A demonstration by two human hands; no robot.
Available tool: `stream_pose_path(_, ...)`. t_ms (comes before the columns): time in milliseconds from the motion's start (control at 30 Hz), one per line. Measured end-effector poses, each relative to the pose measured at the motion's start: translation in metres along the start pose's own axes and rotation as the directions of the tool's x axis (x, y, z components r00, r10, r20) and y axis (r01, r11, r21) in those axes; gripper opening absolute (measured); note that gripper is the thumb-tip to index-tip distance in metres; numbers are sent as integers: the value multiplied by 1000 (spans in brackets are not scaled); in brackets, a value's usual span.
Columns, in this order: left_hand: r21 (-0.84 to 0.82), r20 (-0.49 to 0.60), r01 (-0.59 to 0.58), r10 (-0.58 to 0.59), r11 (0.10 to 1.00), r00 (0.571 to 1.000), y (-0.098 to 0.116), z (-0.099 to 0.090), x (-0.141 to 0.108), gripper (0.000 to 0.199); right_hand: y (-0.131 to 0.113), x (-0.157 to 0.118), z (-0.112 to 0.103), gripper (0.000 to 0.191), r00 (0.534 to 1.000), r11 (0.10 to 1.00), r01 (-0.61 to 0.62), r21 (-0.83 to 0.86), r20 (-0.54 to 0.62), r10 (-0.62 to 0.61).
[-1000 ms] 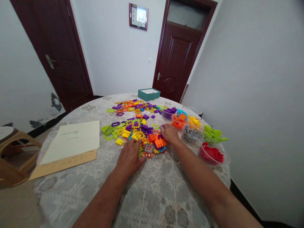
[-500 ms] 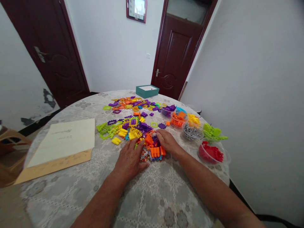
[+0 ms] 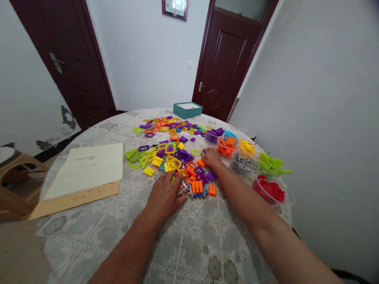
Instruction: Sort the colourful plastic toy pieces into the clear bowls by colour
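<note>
My left hand (image 3: pixel 166 193) lies with its fingers apart at the near left edge of a mixed pile of plastic building pieces. Its fingertips touch the pile beside grey pieces (image 3: pixel 183 188) and yellow pieces (image 3: pixel 167 167). At the pile's right side, my right hand (image 3: pixel 212 157) reaches forward with fingers curled down to the tablecloth. An orange piece (image 3: pixel 201 163) is right by its fingertips; whatever lies under the fingers is hidden. Between my forearms sit an orange ribbed piece (image 3: pixel 197 186), a smaller orange piece (image 3: pixel 212 190) and purple pieces (image 3: pixel 211 176).
Clear tubs on the right hold sorted pieces: purple (image 3: pixel 214 134), orange (image 3: pixel 227 146), grey (image 3: pixel 244 161) and red (image 3: pixel 270 190). Lime pieces (image 3: pixel 270 163) are beside them. A second pile (image 3: pixel 166 126) and a green box (image 3: pixel 187 111) stand farther back. Paper (image 3: pixel 89 167) lies left.
My right hand has moved away from the pile's middle, forward and to the right, uncovering purple and orange pieces. My left hand has stayed by the pile. The view has shifted slightly.
</note>
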State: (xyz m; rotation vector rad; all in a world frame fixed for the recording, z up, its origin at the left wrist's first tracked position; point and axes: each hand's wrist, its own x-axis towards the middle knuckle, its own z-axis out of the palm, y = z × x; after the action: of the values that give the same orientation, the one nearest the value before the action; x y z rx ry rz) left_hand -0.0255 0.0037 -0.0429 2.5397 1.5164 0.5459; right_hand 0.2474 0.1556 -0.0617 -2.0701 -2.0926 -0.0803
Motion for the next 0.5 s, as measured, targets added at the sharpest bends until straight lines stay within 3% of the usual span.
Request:
stream_pose_path(300,47,-36,46,-44,998,998,-3,4,2,56,6,-62,-26,31,984,987,154,51,88,-158)
stream_pose_path(500,68,-42,31,-28,997,999,-6,6,3,57,16,-99,-34,38,962,932,221,289,92,-256)
